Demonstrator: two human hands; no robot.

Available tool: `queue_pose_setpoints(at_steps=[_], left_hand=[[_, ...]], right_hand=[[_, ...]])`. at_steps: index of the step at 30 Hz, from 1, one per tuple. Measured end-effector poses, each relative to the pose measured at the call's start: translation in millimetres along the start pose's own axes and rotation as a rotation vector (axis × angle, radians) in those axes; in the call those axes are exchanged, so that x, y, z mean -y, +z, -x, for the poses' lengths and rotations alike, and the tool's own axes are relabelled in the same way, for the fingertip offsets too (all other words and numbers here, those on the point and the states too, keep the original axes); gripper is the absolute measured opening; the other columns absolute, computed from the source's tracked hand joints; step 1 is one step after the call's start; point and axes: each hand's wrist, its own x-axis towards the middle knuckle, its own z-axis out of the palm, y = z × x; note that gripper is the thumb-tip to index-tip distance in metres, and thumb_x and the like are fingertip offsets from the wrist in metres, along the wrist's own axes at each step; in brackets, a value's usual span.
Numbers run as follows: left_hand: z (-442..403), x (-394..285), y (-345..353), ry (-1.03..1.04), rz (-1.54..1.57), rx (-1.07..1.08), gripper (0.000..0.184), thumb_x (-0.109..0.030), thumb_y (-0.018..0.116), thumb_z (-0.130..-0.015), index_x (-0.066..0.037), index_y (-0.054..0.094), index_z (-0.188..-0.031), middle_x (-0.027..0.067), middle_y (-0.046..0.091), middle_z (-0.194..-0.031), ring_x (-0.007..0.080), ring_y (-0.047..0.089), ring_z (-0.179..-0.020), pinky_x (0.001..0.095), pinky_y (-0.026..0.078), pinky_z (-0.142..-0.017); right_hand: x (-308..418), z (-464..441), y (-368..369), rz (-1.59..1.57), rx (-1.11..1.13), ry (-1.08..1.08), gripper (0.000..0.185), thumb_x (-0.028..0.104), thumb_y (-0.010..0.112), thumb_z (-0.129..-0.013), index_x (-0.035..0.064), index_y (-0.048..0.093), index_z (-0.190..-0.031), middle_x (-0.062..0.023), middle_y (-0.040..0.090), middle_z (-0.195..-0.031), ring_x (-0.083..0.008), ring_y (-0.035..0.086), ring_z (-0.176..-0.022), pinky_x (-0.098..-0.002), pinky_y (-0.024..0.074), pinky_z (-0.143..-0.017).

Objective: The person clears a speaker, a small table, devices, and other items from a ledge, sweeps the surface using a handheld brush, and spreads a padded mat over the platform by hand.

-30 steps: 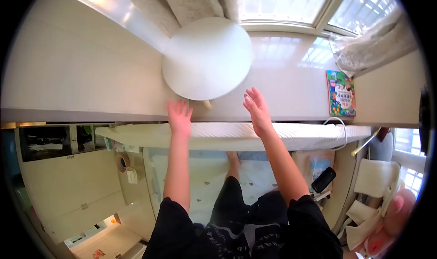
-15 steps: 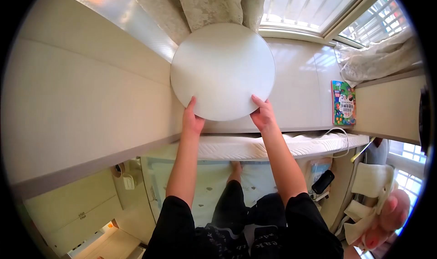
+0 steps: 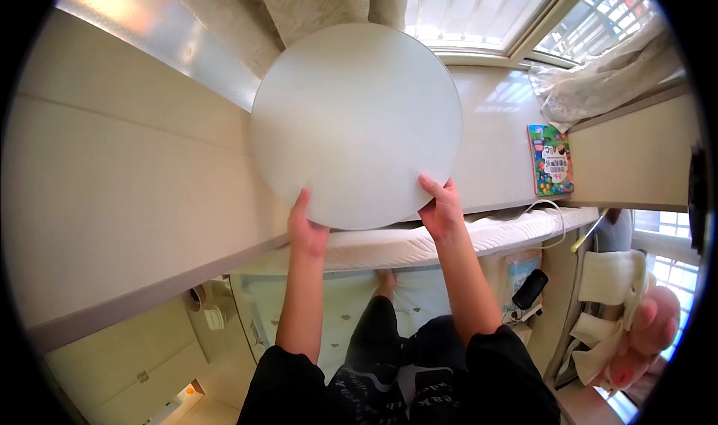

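A round white board, like a small tabletop [image 3: 357, 122], fills the upper middle of the head view. My left hand [image 3: 307, 229] grips its near left edge, thumb on top and the fingers hidden beneath. At the near right edge my right hand [image 3: 441, 208] clasps it the same way. The board is held above the window ledge [image 3: 493, 126]; whether anything supports it from below is hidden.
A colourful children's book [image 3: 551, 160] lies on the ledge to the right. Lace curtains [image 3: 321, 6] hang behind the board. A wooden cabinet panel [image 3: 142, 171] stands at left. Below the ledge is a white padded edge [image 3: 366, 249], with a black object [image 3: 529, 289] further right.
The board looks larger and its near edge sits lower in view, so it has come closer to me. Both hands have moved with it, still gripping. The view has shifted slightly.
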Motion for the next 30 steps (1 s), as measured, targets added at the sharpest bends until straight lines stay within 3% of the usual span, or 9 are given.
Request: queue_pose_setpoints(at_steps=[7, 11, 16, 20, 21, 24, 25, 30], left_hand=[[60, 4, 27, 0.006, 0.017, 0.108, 0.048, -0.026, 0.059, -0.104, 0.001, 0.051, -0.143, 0.0135, 0.055, -0.148, 0.0292, 0.05, -0.137, 0.0449, 0.04, -0.116], [94, 20, 51, 0.013, 0.004, 0.171, 0.059, -0.027, 0.058, -0.103, 0.003, 0.04, -0.151, 0.0155, 0.049, -0.152, 0.0329, 0.045, -0.141, 0.0465, 0.036, -0.118], [137, 66, 66, -0.081, -0.016, 0.223, 0.067, -0.029, 0.063, -0.098, 0.004, 0.039, -0.151, 0.0162, 0.05, -0.152, 0.0353, 0.048, -0.138, 0.049, 0.037, -0.117], [159, 121, 71, -0.23, 0.037, 0.491, 0.071, -0.027, 0.074, -0.09, -0.002, 0.044, -0.149, 0.0135, 0.054, -0.146, 0.0339, 0.051, -0.135, 0.0494, 0.043, -0.113], [167, 138, 81, -0.271, 0.032, 0.515, 0.072, -0.026, 0.076, -0.088, -0.003, 0.045, -0.149, 0.0133, 0.055, -0.146, 0.0338, 0.051, -0.135, 0.0493, 0.044, -0.113], [190, 189, 106, -0.388, 0.029, 0.577, 0.074, -0.022, 0.078, -0.085, -0.004, 0.046, -0.148, 0.0124, 0.055, -0.145, 0.0334, 0.052, -0.135, 0.0489, 0.044, -0.112], [197, 205, 113, -0.43, 0.026, 0.596, 0.074, -0.021, 0.079, -0.084, -0.004, 0.046, -0.148, 0.0121, 0.055, -0.145, 0.0332, 0.051, -0.135, 0.0487, 0.044, -0.112], [249, 300, 157, -0.599, -0.105, 0.671, 0.072, -0.019, 0.078, -0.083, 0.0, 0.047, -0.146, 0.0147, 0.058, -0.14, 0.0354, 0.056, -0.129, 0.0492, 0.048, -0.109]], right_hand=[[43, 67, 1, -0.011, 0.065, -0.062, 0.053, 0.002, 0.073, -0.09, 0.0037, 0.05, -0.138, -0.0118, 0.061, -0.132, -0.0284, 0.062, -0.12, -0.0462, 0.0521, -0.103], [69, 110, -14, 0.003, 0.075, -0.154, 0.056, 0.001, 0.073, -0.088, 0.0036, 0.049, -0.139, -0.0119, 0.061, -0.132, -0.0284, 0.062, -0.12, -0.0457, 0.0517, -0.103], [107, 173, -73, -0.017, 0.07, -0.26, 0.067, 0.0, 0.075, -0.082, 0.0042, 0.047, -0.143, -0.0123, 0.062, -0.131, -0.0294, 0.062, -0.12, -0.0447, 0.0512, -0.103], [142, 223, -165, -0.017, 0.221, -0.376, 0.068, 0.011, 0.073, -0.084, 0.0051, 0.045, -0.145, -0.0148, 0.06, -0.134, -0.0327, 0.06, -0.123, -0.048, 0.0507, -0.103], [153, 236, -193, -0.023, 0.303, -0.412, 0.074, 0.04, 0.069, -0.092, 0.0045, 0.041, -0.151, -0.0163, 0.054, -0.145, -0.0355, 0.053, -0.133, -0.0517, 0.0447, -0.109], [193, 289, -239, -0.455, 0.277, -0.423, 0.091, 0.067, 0.055, -0.094, 0.0043, 0.034, -0.157, -0.0144, 0.044, -0.157, -0.0368, 0.043, -0.142, -0.0541, 0.0364, -0.115], [206, 302, -267, -0.565, 0.315, -0.383, 0.104, 0.081, 0.043, -0.092, 0.0047, 0.029, -0.16, -0.011, 0.035, -0.164, -0.0361, 0.034, -0.148, -0.054, 0.0307, -0.119], [224, 413, -394, -0.215, 0.205, -0.757, 0.084, 0.058, 0.057, -0.098, 0.0038, 0.034, -0.157, -0.0135, 0.045, -0.157, -0.0352, 0.045, -0.142, -0.0523, 0.0378, -0.115]])
